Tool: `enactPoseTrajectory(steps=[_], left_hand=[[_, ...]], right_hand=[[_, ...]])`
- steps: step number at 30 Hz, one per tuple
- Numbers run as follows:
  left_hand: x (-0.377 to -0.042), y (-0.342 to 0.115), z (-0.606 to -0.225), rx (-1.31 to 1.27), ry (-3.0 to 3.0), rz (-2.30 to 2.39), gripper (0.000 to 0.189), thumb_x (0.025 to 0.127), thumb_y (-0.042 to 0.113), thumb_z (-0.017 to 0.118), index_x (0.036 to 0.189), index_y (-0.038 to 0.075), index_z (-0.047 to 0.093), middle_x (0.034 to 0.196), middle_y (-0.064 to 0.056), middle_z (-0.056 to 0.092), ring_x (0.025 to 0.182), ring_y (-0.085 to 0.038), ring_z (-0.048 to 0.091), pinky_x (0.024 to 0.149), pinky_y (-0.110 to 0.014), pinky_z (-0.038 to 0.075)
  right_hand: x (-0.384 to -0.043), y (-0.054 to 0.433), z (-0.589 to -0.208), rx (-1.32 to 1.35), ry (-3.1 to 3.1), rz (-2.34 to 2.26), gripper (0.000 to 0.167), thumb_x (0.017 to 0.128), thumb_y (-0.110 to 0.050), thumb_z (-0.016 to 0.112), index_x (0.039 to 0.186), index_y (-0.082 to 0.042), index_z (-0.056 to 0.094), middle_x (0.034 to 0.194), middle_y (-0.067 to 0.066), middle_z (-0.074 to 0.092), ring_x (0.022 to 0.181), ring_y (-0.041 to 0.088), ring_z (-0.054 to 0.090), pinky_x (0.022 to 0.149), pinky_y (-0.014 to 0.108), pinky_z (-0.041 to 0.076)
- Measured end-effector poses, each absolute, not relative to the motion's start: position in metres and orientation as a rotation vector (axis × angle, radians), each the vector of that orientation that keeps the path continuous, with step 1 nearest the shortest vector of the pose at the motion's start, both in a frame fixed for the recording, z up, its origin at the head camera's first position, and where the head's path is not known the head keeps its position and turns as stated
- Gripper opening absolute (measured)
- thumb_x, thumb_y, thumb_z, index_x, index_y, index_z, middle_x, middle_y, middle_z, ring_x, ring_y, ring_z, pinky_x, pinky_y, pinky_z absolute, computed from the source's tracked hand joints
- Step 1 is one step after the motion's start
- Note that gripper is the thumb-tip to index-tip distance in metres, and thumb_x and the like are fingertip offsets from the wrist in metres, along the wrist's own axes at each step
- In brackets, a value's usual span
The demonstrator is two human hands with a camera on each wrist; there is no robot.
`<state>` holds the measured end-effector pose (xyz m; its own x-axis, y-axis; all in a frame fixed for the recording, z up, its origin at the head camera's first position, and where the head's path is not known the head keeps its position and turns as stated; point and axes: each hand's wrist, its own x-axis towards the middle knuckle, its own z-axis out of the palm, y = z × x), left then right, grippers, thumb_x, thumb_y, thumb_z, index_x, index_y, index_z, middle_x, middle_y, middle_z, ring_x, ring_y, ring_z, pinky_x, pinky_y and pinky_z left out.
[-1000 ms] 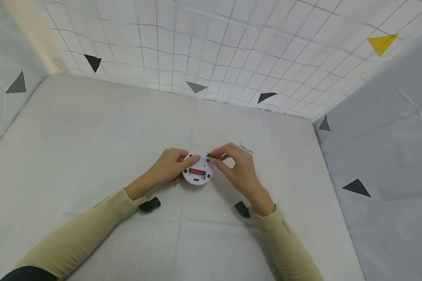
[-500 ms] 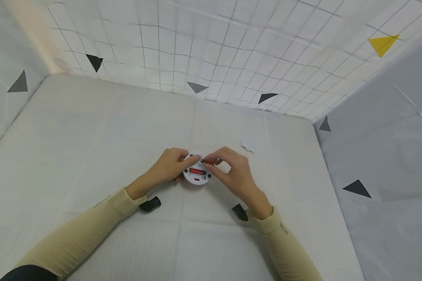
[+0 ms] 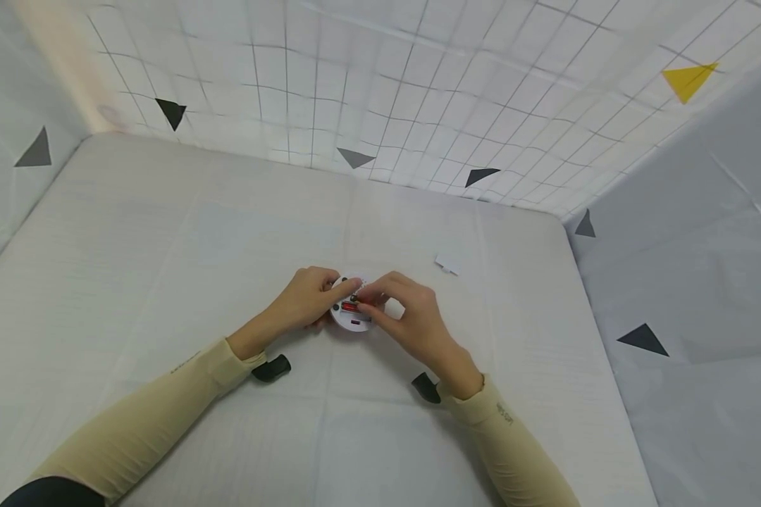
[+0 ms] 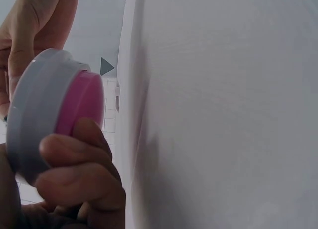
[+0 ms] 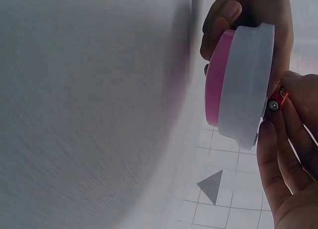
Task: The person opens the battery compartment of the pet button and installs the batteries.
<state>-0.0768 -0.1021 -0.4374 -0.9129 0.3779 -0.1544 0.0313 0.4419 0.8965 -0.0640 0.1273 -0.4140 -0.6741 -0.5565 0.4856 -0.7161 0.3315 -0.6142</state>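
My left hand [image 3: 304, 301] grips a round white device [image 3: 342, 320] by its left side, thumb across its upturned back. In the left wrist view, fingers [image 4: 82, 182] curl beneath its pink dome [image 4: 84, 102]. A red battery [image 3: 349, 307] lies in the open compartment on that back, beside small holes and dark round feet. With thumb and fingertips, my right hand [image 3: 406, 304] pinches another red battery [image 5: 277, 100] right at the compartment. Its metal end shows in the right wrist view; whether it is seated is hidden by the fingers. The device is held above the table.
A small white plastic piece [image 3: 447, 265], like a battery cover, lies on the white table [image 3: 228, 232] behind my right hand. White sheets with dark triangles [image 3: 171, 114] form walls around the table. Black wrist-worn parts [image 3: 271, 369] sit below each hand.
My right hand has moved left and slightly down, bringing its battery from the device's right rim to the compartment. The left hand and the device have stayed almost still.
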Motion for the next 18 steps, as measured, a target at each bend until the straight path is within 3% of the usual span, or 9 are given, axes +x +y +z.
enactPoseTrajectory(steps=[18], left_hand=[[-0.0750,-0.1020,-0.4384,0.365,2.364,1.482,0.053,0.104,0.055,0.060,0.074,0.011,0.055,0.045,-0.001,0.053,0.036,-0.017,0.052,0.044,-0.028,0.038]], right_hand=[[-0.0601,0.1214,-0.4194,1.204,-2.368,1.237,0.021,0.087,-0.005,0.086,0.105,-0.010,0.077,0.098,-0.001,0.074,0.085,0.011,0.069,0.074,0.030,0.059]])
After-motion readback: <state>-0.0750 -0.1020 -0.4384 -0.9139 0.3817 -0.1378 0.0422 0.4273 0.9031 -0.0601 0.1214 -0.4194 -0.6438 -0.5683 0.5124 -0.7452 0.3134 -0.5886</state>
